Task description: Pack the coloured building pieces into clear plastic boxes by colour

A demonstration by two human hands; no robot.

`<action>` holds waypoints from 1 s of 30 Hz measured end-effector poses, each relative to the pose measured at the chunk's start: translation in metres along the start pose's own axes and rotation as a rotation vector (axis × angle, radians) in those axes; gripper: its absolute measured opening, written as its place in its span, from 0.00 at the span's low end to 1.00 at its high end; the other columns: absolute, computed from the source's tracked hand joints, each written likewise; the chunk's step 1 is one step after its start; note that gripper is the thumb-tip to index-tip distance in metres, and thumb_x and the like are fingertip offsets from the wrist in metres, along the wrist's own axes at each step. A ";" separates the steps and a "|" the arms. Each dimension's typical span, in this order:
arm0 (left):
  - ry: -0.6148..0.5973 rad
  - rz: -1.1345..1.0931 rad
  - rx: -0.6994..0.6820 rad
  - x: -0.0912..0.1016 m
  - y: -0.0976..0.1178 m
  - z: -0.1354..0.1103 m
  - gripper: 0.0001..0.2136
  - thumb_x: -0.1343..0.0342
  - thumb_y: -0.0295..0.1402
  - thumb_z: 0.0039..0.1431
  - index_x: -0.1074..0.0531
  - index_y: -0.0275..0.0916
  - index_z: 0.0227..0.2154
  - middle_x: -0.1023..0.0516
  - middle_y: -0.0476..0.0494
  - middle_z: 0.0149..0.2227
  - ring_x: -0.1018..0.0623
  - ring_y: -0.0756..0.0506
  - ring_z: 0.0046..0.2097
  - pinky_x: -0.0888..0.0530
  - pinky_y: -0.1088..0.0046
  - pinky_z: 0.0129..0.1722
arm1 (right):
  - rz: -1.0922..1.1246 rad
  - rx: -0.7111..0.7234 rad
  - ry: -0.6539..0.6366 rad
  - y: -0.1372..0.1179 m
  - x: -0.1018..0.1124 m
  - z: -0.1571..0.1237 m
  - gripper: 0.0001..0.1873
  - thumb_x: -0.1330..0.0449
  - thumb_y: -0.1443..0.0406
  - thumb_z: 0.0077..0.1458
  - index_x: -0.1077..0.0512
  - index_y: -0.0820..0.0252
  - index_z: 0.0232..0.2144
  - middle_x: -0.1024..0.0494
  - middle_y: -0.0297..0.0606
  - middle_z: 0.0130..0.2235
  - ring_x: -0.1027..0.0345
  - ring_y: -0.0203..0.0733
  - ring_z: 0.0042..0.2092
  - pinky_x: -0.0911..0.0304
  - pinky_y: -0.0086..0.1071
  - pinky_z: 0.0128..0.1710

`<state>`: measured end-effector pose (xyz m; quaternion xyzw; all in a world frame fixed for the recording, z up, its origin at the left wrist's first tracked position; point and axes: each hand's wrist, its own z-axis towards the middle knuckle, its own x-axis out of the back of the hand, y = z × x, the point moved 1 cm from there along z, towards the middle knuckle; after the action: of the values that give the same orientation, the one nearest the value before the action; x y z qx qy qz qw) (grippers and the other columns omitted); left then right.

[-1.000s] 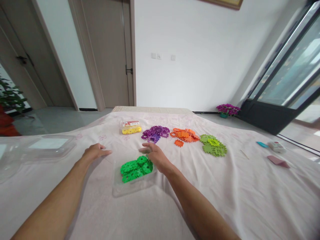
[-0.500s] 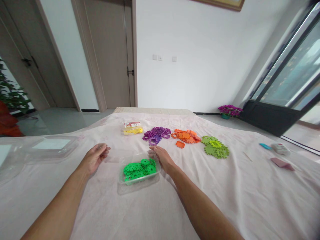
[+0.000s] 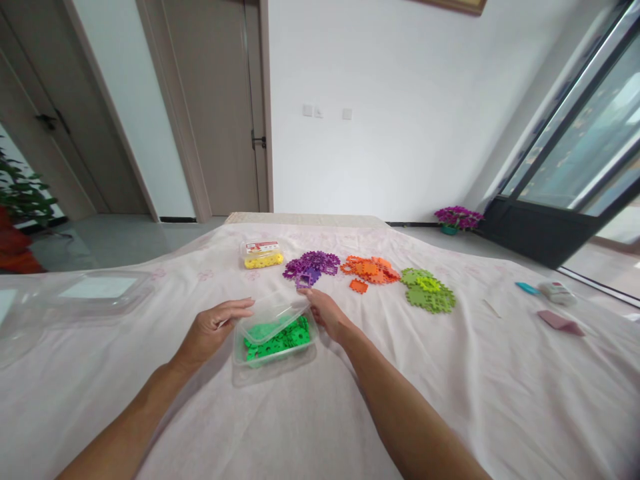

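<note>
A clear plastic container (image 3: 274, 364) with green interlocking pieces (image 3: 287, 339) inside stands in front of me. Over its far left part a clear plastic lid (image 3: 265, 323) is tilted, covering some of the pieces. My left hand (image 3: 214, 325) has its fingers closed at the lid's left edge. My right hand (image 3: 326, 313) pinches the lid's right corner beside the container's far right corner; its fingertips are partly hidden. Beyond the container lies a pile of purple pieces (image 3: 315, 263).
Orange pieces (image 3: 373, 269) and light green pieces (image 3: 431, 293) lie in piles to the right. A lidded box with yellow pieces (image 3: 263, 260) stands at the back. Clear lids (image 3: 107, 303) lie on the left; a pink cloth (image 3: 560, 322) and a white object (image 3: 557, 293) are far right.
The lid has moved right and now lies slanted over the container. My left hand has come in from the left with it, while my right hand stays near the far right corner.
</note>
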<state>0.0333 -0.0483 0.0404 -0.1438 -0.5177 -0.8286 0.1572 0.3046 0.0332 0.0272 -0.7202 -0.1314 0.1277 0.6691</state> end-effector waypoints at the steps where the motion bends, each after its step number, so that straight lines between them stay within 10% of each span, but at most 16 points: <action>1: 0.008 0.019 -0.007 -0.001 0.000 -0.001 0.10 0.43 0.35 0.56 0.17 0.46 0.35 0.19 0.41 0.49 0.22 0.36 0.53 0.30 0.55 0.58 | -0.005 -0.011 0.009 -0.001 0.000 -0.001 0.26 0.43 0.51 0.53 0.27 0.57 0.50 0.20 0.37 0.37 0.32 0.37 0.31 0.39 0.29 0.30; 13: 0.009 -0.033 0.083 -0.003 0.004 -0.005 0.13 0.48 0.33 0.57 0.17 0.44 0.37 0.22 0.42 0.53 0.26 0.38 0.58 0.34 0.59 0.61 | -0.077 0.015 -0.179 -0.024 0.017 -0.009 0.29 0.41 0.67 0.42 0.29 0.56 0.51 0.24 0.39 0.49 0.30 0.41 0.43 0.37 0.29 0.33; 25: -0.223 -0.360 0.304 -0.004 0.010 -0.008 0.16 0.52 0.33 0.59 0.21 0.38 0.43 0.33 0.39 0.64 0.36 0.32 0.65 0.40 0.52 0.63 | -0.535 0.038 -0.202 -0.046 0.038 -0.022 0.16 0.37 0.69 0.46 0.28 0.62 0.41 0.30 0.29 0.26 0.36 0.31 0.25 0.42 0.25 0.24; 30: -0.180 -0.334 0.355 -0.010 0.011 -0.009 0.18 0.48 0.41 0.62 0.25 0.41 0.51 0.30 0.40 0.61 0.34 0.35 0.63 0.39 0.59 0.62 | -0.531 -0.101 -0.301 -0.059 0.036 -0.033 0.31 0.33 0.67 0.46 0.35 0.61 0.53 0.25 0.30 0.28 0.30 0.34 0.26 0.35 0.26 0.25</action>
<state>0.0467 -0.0596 0.0419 -0.0998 -0.6836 -0.7230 -0.0057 0.3491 0.0193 0.0885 -0.6660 -0.4188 0.0471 0.6155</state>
